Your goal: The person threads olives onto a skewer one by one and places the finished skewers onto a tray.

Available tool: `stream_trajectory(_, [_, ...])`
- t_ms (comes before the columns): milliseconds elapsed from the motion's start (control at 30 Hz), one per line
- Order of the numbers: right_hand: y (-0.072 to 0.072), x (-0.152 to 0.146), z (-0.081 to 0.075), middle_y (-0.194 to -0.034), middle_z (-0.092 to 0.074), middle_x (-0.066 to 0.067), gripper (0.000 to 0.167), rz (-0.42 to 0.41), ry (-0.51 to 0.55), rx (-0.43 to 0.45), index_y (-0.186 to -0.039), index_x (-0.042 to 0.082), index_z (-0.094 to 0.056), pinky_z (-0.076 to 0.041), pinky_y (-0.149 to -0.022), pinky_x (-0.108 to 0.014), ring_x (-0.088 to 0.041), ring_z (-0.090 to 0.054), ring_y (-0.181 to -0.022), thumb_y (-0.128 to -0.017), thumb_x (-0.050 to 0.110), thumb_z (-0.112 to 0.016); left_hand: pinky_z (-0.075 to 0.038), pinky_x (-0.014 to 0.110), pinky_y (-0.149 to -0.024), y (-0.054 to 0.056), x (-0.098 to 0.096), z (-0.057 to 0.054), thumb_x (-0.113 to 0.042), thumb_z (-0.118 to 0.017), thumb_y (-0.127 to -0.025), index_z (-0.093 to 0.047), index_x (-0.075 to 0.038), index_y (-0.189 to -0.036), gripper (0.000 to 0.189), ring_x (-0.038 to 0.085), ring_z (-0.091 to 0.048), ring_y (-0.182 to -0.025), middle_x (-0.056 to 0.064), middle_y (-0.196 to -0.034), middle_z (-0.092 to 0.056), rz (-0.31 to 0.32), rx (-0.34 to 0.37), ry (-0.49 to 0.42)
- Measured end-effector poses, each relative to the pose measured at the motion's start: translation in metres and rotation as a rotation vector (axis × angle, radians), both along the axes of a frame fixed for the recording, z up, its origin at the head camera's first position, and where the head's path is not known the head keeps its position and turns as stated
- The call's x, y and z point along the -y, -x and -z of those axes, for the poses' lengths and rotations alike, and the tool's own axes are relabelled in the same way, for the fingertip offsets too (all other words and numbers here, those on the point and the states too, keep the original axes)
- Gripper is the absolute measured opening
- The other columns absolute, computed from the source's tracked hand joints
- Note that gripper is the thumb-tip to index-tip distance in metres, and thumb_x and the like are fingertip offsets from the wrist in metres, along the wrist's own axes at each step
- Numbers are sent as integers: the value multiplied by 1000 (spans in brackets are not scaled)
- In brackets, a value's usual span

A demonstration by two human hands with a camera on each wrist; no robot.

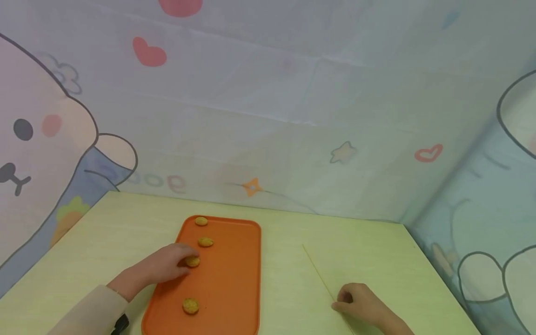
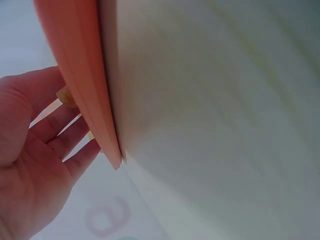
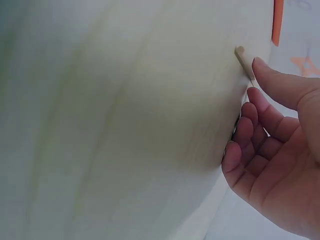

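A small yellow-brown oval piece of food (image 1: 192, 261), perhaps a potato chunk, lies on the orange tray (image 1: 234, 270). My left hand (image 1: 169, 263) reaches over the tray's left rim, thumb and index finger on either side of this piece. In the left wrist view the fingers are spread and fairly straight, their tips hidden behind the rim, with the piece (image 2: 65, 97) showing between them. On the right, my right hand (image 1: 360, 302) pinches a thin wooden skewer (image 1: 318, 274) near the table between thumb and index finger. In the right wrist view its end (image 3: 240, 50) juts past the thumb.
Two similar pieces (image 1: 205, 242) sit toward the tray's far end, and another (image 1: 190, 306) lies nearer. The tray rests on a pale yellow table (image 1: 289, 260). A printed cloth (image 1: 268, 102) hangs behind the table's far edge and beside it.
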State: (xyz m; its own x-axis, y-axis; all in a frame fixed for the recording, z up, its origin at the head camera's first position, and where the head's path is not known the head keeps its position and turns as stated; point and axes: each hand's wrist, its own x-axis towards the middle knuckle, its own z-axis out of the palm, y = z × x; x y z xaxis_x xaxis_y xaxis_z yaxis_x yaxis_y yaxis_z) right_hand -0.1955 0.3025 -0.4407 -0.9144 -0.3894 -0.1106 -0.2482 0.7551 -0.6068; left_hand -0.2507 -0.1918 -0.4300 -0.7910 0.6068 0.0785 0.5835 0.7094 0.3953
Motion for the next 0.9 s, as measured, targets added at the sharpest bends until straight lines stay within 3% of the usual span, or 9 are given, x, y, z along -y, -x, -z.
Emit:
stream_trajectory(533, [4, 0, -5, -77, -62, 0, 12, 9, -5, 46, -83, 1, -69, -45, -59, -22, -10, -51, -68, -87, 12, -65, -51, 44, -84, 5, -5, -2, -5, -71, -84, -69, -4, -108, 24, 26, -60, -95, 3, -101, -63, 5, -60, 8])
stream_trajectory(700, [5, 2, -9, -76, -61, 3, 10, -17, -23, -26, -82, 4, -68, -44, -59, -22, -4, -49, -66, -88, 11, -64, -51, 42, -82, 2, -5, -10, -8, -71, -85, -69, -2, -108, 23, 24, -60, -93, 3, -100, -64, 28, -71, 5])
stream_trajectory(900, [0, 9, -29, -77, -61, 3, 12, -27, -12, -141, -86, 5, -64, -44, -59, -22, 0, -50, -67, -94, 13, -61, -52, 34, -74, -4, -7, -29, -6, -69, -87, -68, -1, -110, 24, 16, -59, -86, 0, -99, -62, 41, -69, -52])
